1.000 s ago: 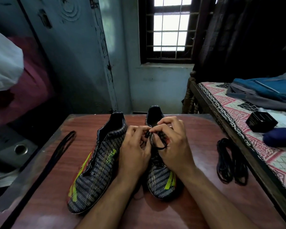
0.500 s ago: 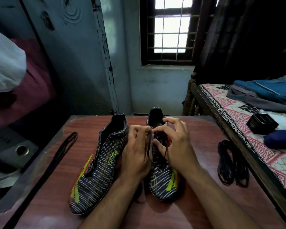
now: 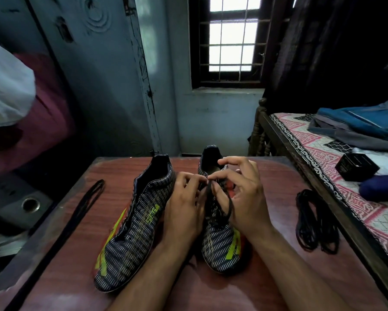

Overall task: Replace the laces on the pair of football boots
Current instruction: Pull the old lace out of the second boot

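Two dark striped boots (image 3: 134, 223), yellow-green accents; right boot (image 3: 220, 245) laced black.

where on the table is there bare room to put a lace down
Two bare patches of table: the strip between the flat lace at the left edge and the left boot, and the stretch between the right boot and the lace bundle. The middle is crowded: both boots with the left hand and right hand over them.
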{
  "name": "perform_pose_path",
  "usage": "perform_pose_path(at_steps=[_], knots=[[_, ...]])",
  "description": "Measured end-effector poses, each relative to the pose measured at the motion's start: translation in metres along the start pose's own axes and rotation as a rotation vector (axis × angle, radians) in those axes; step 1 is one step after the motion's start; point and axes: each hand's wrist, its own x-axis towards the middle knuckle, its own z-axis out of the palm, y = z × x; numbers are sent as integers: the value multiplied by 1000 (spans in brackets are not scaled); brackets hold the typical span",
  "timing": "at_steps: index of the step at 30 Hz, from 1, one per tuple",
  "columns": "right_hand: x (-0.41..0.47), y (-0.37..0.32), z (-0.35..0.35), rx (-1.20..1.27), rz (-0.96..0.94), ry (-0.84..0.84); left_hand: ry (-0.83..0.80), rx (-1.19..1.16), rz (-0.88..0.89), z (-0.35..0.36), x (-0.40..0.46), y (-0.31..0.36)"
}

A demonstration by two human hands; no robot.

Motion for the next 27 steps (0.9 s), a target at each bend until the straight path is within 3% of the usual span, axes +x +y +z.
perform_pose_path(at_steps=[7,15,21,27], knots=[[-1,15,3,-96,125,-127,86,-146,-63,0,1,7],[-3,17,9,-179,68,-122,36,-135,-6,0,-2,4],[0,0,4,7,-20,-6,-44,-135,-71,-1,-1,-2],[1,-4,0,34,-31,-1,-11,-139,-42,1,1,-3]])
